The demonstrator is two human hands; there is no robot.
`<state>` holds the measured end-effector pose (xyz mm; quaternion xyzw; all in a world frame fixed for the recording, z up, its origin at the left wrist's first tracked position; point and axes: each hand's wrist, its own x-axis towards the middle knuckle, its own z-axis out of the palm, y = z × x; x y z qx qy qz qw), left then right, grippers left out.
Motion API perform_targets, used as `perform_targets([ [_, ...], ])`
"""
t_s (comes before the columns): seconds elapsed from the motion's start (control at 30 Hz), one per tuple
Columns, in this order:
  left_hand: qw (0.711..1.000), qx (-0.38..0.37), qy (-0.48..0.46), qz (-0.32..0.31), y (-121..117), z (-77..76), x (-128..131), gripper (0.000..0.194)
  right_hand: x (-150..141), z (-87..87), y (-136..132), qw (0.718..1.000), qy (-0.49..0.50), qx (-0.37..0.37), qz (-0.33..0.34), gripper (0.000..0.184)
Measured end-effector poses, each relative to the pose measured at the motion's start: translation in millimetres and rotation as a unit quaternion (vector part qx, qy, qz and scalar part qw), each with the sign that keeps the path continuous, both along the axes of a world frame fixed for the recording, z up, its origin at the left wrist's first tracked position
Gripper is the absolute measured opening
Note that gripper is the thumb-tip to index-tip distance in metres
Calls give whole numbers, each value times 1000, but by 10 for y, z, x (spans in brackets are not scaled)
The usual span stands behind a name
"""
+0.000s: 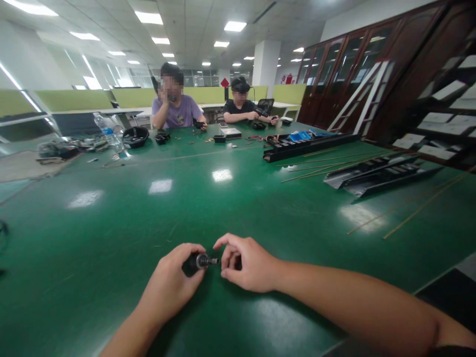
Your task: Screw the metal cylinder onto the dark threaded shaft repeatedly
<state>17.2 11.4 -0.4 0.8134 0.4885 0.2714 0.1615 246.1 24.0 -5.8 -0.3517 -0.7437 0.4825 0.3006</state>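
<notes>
Wrapped in my left hand (pixel 173 280) is a black electric screwdriver (pixel 201 263), its ringed collar and narrow metal tip pointing right. Most of its body is hidden by my fingers and palm. Just right of that tip is my right hand (pixel 249 263), apart from it. The index finger reaches forward, the thumb is lower, and the other fingers curl in loosely; I see nothing between them. Both hands are low over the near part of the green table (pixel 122 238).
Black metal channels (pixel 383 173) and thin rods (pixel 320 171) lie at right. Across the table sit two people (pixel 174 106), with small parts and a black tray (pixel 219 139) before them. A plastic bottle (pixel 109 133) stands far left. A ladder (pixel 372 94) leans by the cabinets.
</notes>
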Motion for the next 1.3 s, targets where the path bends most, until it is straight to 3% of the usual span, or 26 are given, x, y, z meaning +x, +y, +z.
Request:
perform_targets([
  [0.3,990,113,7,-82,25,20,-9,29,1,43,-19,999,-30,29,0,39],
  [0.43,987,136,17,-84,9,11,-17,33,-2,41,-20,999,-27,30,2,34],
  [0.57,993,102,14,-52,-9,-22,-32,49,0,47,-14,999,-33,38,-3,30],
  [0.7,996,80,-6,-37,-25,-14,-10,37,-1,68,-13,998,-38,47,-10,30],
  [0.87,996,67,-1,-64,-26,27,26,21,-10,64,-20,998,-11,57,-24,34],
  [1.3,985,134,-5,-107,-56,78,72,19,1,69,-4,991,-55,115,-42,17],
])
